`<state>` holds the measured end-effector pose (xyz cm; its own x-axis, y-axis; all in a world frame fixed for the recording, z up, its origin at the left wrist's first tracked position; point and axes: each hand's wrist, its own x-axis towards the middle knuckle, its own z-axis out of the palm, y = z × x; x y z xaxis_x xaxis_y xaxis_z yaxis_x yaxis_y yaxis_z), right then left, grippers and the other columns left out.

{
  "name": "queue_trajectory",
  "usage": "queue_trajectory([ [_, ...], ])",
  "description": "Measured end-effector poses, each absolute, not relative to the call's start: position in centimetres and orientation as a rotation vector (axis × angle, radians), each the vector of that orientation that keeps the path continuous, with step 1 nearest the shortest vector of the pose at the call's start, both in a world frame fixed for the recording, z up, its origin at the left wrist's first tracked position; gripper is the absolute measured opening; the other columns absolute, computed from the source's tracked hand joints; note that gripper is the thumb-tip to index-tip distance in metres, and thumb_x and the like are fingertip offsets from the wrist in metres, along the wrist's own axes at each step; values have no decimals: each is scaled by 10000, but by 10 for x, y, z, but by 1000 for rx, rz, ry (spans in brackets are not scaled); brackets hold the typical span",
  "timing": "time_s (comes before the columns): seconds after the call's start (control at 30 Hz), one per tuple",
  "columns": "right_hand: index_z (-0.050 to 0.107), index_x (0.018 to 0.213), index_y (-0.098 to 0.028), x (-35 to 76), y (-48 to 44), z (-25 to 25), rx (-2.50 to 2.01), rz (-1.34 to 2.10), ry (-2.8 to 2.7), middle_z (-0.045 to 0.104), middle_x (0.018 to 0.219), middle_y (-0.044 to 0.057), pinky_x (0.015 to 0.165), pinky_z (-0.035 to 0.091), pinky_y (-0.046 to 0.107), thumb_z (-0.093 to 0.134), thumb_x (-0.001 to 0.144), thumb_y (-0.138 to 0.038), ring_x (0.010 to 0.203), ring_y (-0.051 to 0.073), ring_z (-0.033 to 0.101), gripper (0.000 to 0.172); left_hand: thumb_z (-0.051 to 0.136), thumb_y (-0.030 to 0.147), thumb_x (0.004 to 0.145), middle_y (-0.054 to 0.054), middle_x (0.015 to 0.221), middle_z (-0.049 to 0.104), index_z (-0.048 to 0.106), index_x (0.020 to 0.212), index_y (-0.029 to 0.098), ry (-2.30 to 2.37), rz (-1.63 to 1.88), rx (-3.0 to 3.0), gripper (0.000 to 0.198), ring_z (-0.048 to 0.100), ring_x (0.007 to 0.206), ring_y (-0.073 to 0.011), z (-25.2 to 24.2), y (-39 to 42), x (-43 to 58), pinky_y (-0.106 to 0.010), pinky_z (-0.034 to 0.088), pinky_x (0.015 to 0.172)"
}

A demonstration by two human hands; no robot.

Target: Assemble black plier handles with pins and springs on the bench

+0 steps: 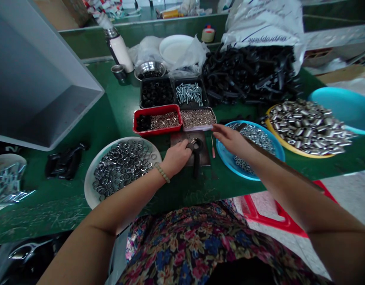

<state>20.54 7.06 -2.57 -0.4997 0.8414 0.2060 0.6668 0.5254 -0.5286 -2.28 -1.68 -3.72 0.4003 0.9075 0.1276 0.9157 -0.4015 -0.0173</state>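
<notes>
My left hand (179, 157), with a beaded bracelet at the wrist, is closed on a black plastic part (196, 163) that has a round head and a short straight handle. A shiny metal piece shows at its head, beside my fingertips. Below it lies a flat metal plate (205, 157) on the green table. My right hand (229, 139) reaches in from the right, fingers stretched out toward the near corner of a tray of small screws (198, 118). Nothing shows in those fingers. A thin screwdriver-like tool with a pinkish handle (213, 152) lies just below their tips.
A white bowl of metal rings (92, 183) stands left; a blue basin of small metal parts (250, 177) is right. Beyond are a red tray (158, 132), black trays, a yellow basin of metal sleeves (307, 122) and heaped black parts (248, 75). A grey bin (52, 75) rises at left.
</notes>
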Motion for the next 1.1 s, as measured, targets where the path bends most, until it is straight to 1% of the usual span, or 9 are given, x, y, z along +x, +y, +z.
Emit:
queue_trajectory([
  [0.1, 558, 1251, -95, 261, 61, -24, -1474, 99, -2387, 639, 1146, 197, 934, 462, 493, 466, 917, -370, 1079, 317, 590, 442, 399, 194, 948, -114, 1081, 574, 634, 918, 146, -1649, -140, -2597, 242, 562, 962, -218, -35, -20, -24, -285, 489, 677],
  [0.2, 616, 1128, -81, 307, 50, -31, -1759, -189, -2509, 664, 1009, 207, 850, 475, 515, 491, 890, -365, 991, 355, 601, 391, 435, 235, 942, -100, 1098, 582, 635, 979, 142, -1704, -226, -2626, 224, 554, 986, -216, -34, -24, -26, -310, 505, 805],
  [0.27, 612, 1134, -90, 318, 41, -35, -1850, -236, -2526, 669, 1000, 199, 792, 497, 477, 456, 899, -335, 941, 339, 619, 374, 460, 258, 932, -103, 1112, 579, 640, 985, 127, -1742, -266, -2634, 229, 554, 983, -219, -33, -26, -26, -329, 498, 871],
  [0.4, 508, 1307, -134, 285, 18, -27, -1818, -31, -2344, 675, 1065, 181, 660, 531, 397, 352, 946, -358, 800, 282, 668, 453, 472, 274, 920, -116, 1119, 565, 652, 945, 117, -1784, -269, -2634, 241, 553, 994, -235, -33, -31, -25, -347, 501, 880],
  [0.57, 411, 1407, -200, 220, -6, -2, -1497, 470, -2379, 717, 993, 110, 656, 549, 356, 316, 970, -336, 804, 258, 697, 468, 480, 269, 912, -96, 1135, 550, 638, 1006, 142, -1914, -273, -2652, 223, 593, 913, -196, -35, -34, -27, -316, 522, 819],
  [0.7, 357, 1451, -210, 199, -6, 5, -1394, 489, -2275, 702, 1060, 99, 729, 552, 353, 320, 970, -300, 859, 232, 695, 490, 464, 256, 916, -89, 1099, 555, 642, 964, 147, -1896, -302, -2682, 214, 599, 900, -196, -37, -34, -28, -316, 526, 801],
  [0.8, 430, 1402, -210, 195, 0, 6, -1439, 567, -2397, 721, 967, 89, 646, 544, 341, 324, 969, -317, 739, 229, 697, 459, 459, 257, 920, -92, 1078, 555, 643, 940, 145, -1884, -295, -2687, 216, 598, 901, -198, -40, -33, -28, -316, 526, 799],
  [0.93, 376, 1436, -205, 194, 2, 5, -1478, 509, -2285, 703, 1046, 109, 680, 536, 343, 298, 981, -350, 820, 239, 697, 483, 469, 237, 913, -94, 1085, 551, 643, 909, 146, -1878, -309, -2693, 196, 595, 916, -197, -40, -32, -29, -317, 524, 815],
  [1.1, 455, 1381, -220, 193, 1, 5, -1508, 589, -2367, 718, 972, 97, 660, 534, 353, 313, 969, -370, 767, 248, 695, 461, 470, 236, 909, -101, 1068, 561, 645, 886, 149, -1905, -337, -2689, 196, 605, 886, -202, -39, -31, -29, -326, 535, 772],
])
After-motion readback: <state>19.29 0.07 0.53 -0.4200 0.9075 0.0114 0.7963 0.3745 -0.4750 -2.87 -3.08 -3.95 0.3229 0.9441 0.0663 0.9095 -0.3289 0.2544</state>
